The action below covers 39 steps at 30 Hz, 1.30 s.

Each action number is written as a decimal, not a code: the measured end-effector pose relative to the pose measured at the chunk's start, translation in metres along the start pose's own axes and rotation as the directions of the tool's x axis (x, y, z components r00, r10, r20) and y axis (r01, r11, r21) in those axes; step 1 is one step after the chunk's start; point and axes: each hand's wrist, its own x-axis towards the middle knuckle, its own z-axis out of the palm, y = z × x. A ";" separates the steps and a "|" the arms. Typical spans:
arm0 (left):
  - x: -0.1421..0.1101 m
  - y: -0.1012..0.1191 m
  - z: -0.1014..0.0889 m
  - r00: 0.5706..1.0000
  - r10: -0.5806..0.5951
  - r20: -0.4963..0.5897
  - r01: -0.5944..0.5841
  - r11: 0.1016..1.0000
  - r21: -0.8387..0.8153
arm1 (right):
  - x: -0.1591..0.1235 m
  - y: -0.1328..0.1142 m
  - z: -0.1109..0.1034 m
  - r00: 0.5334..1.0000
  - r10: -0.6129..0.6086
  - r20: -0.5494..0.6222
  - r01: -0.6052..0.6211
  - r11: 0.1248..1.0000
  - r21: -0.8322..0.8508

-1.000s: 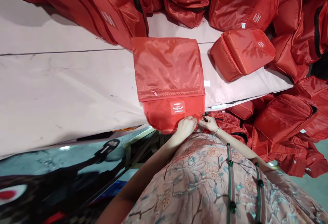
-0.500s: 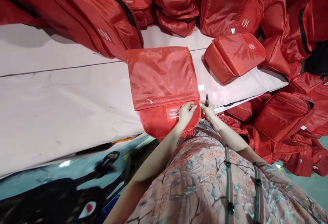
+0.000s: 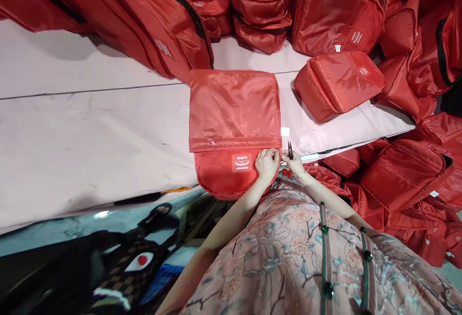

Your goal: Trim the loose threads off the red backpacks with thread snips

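A red fabric bag [image 3: 234, 106] lies flat in front of me, its zipped panel upward and its rounded flap with a printed label toward me. My left hand [image 3: 267, 165] is closed, fingertips pinching the bag's right edge near the zip's end. Just beyond that edge is my right hand [image 3: 294, 163], wrapped around small dark thread snips [image 3: 290, 150] whose points stick up. Its thumb and forefinger come close to the same edge; whether they hold a thread is too small to tell. A white tag [image 3: 285, 132] sticks out from the bag's side.
Pale pink cloth covers the table [image 3: 90, 132]. A boxy red bag [image 3: 339, 84] lies to the right, with a large red bag [image 3: 155, 21] at upper left and more behind. A heap of red bags [image 3: 404, 175] fills the lower right, past the table edge.
My left hand has curled up more and moved closer to the bag's right edge. My right hand stays beside it with the snips. The whole view has shifted slightly.
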 end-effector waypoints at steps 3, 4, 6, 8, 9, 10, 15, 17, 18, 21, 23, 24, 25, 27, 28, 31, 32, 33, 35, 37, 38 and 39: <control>0.000 -0.003 0.004 0.998 0.042 -0.046 -0.040 0.998 0.038 | -0.007 0.000 -0.008 0.995 -0.053 -0.089 0.025 0.958 -0.285; 0.000 -0.004 0.005 0.996 0.060 -0.060 -0.057 0.997 0.048 | -0.011 -0.001 -0.012 0.991 -0.079 -0.105 0.031 0.917 -0.397; -0.001 -0.006 0.005 0.992 0.103 -0.076 -0.098 0.993 0.063 | -0.021 -0.006 -0.020 0.987 -0.148 -0.058 0.088 0.814 -0.574; -0.001 -0.008 0.003 0.985 0.154 -0.084 -0.148 0.987 0.068 | -0.031 -0.012 -0.025 0.975 -0.215 0.051 0.193 0.711 -0.676; 0.000 -0.009 0.003 0.980 0.181 -0.086 -0.176 0.982 0.065 | -0.035 -0.015 -0.027 0.966 -0.239 0.102 0.239 0.661 -0.712; 0.000 -0.009 0.002 0.975 0.207 -0.086 -0.203 0.977 0.059 | -0.038 -0.018 -0.027 0.957 -0.255 0.141 0.272 0.610 -0.744; 0.007 -0.013 -0.004 0.965 0.262 -0.018 -0.262 0.965 0.019 | -0.043 -0.031 -0.018 0.946 -0.260 0.191 0.283 0.383 -0.879; 0.009 -0.013 -0.006 0.964 0.267 0.006 -0.267 0.964 0.014 | -0.043 -0.034 -0.014 0.953 -0.249 0.170 0.250 0.336 -0.908; 0.010 -0.012 -0.006 0.964 0.265 0.009 -0.265 0.964 0.015 | -0.043 -0.035 -0.013 0.957 -0.246 0.155 0.231 0.319 -0.919; 0.010 -0.010 -0.008 0.968 0.252 0.002 -0.252 0.968 0.006 | -0.043 -0.037 -0.011 0.963 -0.243 0.119 0.187 0.282 -0.941; 0.009 -0.010 -0.010 0.967 0.255 0.005 -0.255 0.967 -0.007 | -0.043 -0.036 -0.012 0.962 -0.245 0.120 0.188 0.276 -0.943; 0.009 -0.010 -0.010 0.965 0.260 0.010 -0.260 0.965 -0.011 | -0.043 -0.036 -0.012 0.961 -0.248 0.125 0.194 0.277 -0.941; 0.008 -0.010 -0.011 0.964 0.267 0.016 -0.267 0.964 -0.013 | -0.044 -0.035 -0.012 0.959 -0.252 0.130 0.201 0.278 -0.940; 0.008 -0.011 -0.012 0.960 0.277 0.028 -0.277 0.961 -0.008 | -0.043 -0.035 -0.013 0.955 -0.261 0.139 0.210 0.271 -0.939; 0.008 -0.011 -0.013 0.960 0.279 0.030 -0.279 0.960 -0.005 | -0.043 -0.035 -0.013 0.954 -0.263 0.142 0.212 0.263 -0.941; 0.008 -0.011 -0.014 0.963 0.269 0.027 -0.269 0.963 -0.008 | -0.041 -0.037 -0.013 0.955 -0.256 0.153 0.215 0.237 -0.947; 0.008 -0.010 -0.014 0.964 0.265 0.027 -0.265 0.964 -0.009 | -0.040 -0.038 -0.013 0.955 -0.251 0.158 0.217 0.229 -0.949; 0.008 -0.010 -0.014 0.965 0.260 0.027 -0.260 0.966 -0.009 | -0.040 -0.039 -0.013 0.955 -0.247 0.162 0.218 0.223 -0.950; 0.008 -0.008 -0.013 0.968 0.251 0.025 -0.251 0.968 -0.004 | -0.039 -0.041 -0.013 0.955 -0.243 0.170 0.222 0.209 -0.952; 0.008 -0.007 -0.013 0.970 0.241 0.016 -0.241 0.970 -0.001 | -0.039 -0.041 -0.013 0.954 -0.241 0.175 0.226 0.199 -0.954; 0.008 -0.006 -0.013 0.972 0.236 0.013 -0.236 0.972 -0.001 | -0.039 -0.041 -0.013 0.954 -0.242 0.176 0.226 0.198 -0.954; 0.008 -0.006 -0.013 0.973 0.231 0.012 -0.231 0.973 -0.002 | -0.039 -0.041 -0.014 0.954 -0.242 0.177 0.227 0.197 -0.954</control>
